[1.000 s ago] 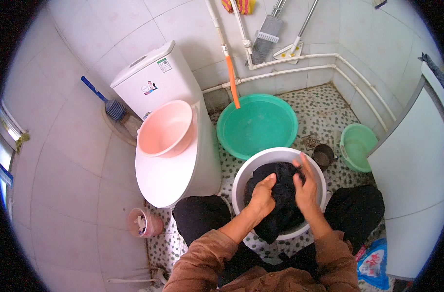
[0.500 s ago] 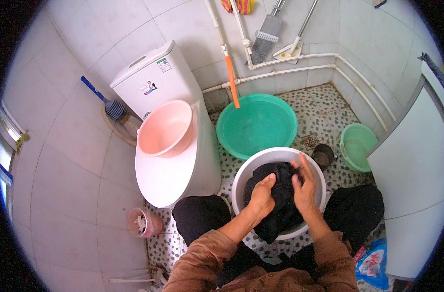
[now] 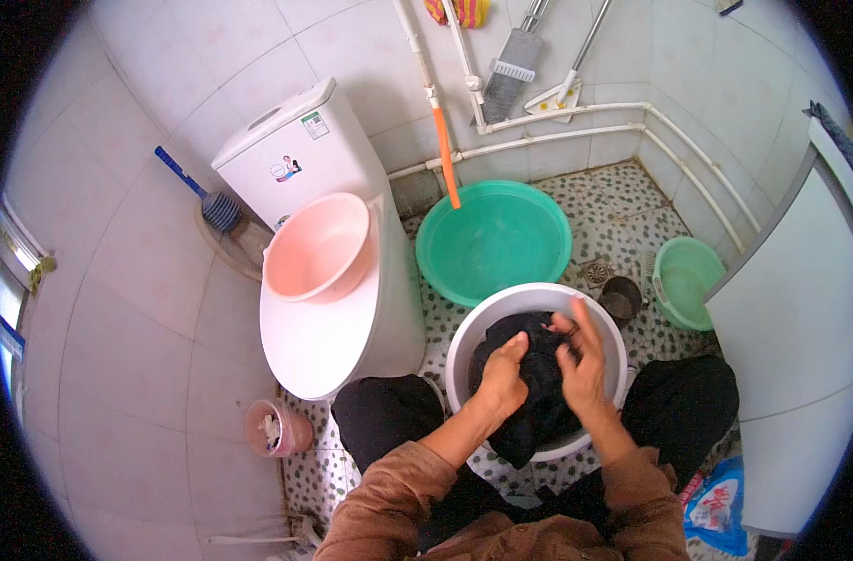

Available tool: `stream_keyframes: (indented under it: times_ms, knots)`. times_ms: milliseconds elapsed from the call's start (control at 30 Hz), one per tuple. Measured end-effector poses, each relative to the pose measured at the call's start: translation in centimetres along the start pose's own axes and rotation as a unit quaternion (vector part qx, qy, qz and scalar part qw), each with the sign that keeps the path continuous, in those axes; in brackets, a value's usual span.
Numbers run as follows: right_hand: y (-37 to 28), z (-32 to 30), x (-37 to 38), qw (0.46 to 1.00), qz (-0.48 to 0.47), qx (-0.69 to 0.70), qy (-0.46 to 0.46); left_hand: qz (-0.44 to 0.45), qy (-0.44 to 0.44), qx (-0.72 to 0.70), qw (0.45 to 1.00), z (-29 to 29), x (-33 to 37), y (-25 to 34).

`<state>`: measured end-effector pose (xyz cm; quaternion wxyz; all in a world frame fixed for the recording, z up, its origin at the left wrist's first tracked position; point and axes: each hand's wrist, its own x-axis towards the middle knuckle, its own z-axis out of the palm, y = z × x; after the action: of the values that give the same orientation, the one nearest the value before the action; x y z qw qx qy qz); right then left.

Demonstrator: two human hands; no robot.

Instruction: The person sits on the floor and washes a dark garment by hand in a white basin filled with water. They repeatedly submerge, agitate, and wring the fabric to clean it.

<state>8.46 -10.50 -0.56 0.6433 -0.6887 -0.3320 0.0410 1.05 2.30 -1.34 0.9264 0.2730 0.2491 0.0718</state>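
A heap of black cloth (image 3: 537, 402) lies in a white basin (image 3: 456, 366) between my knees; what garment it is cannot be made out. My left hand (image 3: 503, 379) is closed on a fold at the left side of the heap, thumb on top. At the right side, my right hand (image 3: 585, 369) is held just over the cloth, its fingers apart and slightly bent, the index finger pointing up toward the basin's far rim. Its fingertips are a little blurred. Nothing shows between them.
Beyond stands a green basin (image 3: 492, 238) under an orange hose (image 3: 446, 157). A pink basin (image 3: 319, 248) rests on the toilet lid (image 3: 310, 351). A dark cup (image 3: 621, 299) and light-green basin (image 3: 688, 285) are at right. A pink bin (image 3: 279, 428) stands left, a blue bag (image 3: 721, 510) lower right.
My right hand's fingers have bent inward a little over the cloth. My left hand keeps its grip in nearly the same place, and the basins have not moved.
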Motion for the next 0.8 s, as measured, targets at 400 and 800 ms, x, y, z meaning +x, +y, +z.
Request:
stream_keyframes:
  times_ms: [400,800]
  knots:
    - [1.8,-1.2,1.9,0.987,-0.003,-0.151,0.060,-0.024,0.017,-0.020,0.999,0.7,-0.3,0.0]
    - [1.6,-1.1,1.5,0.959,-0.061,-0.278,0.008,-0.014,0.022,-0.002,1.000,-0.2,0.5,-0.6]
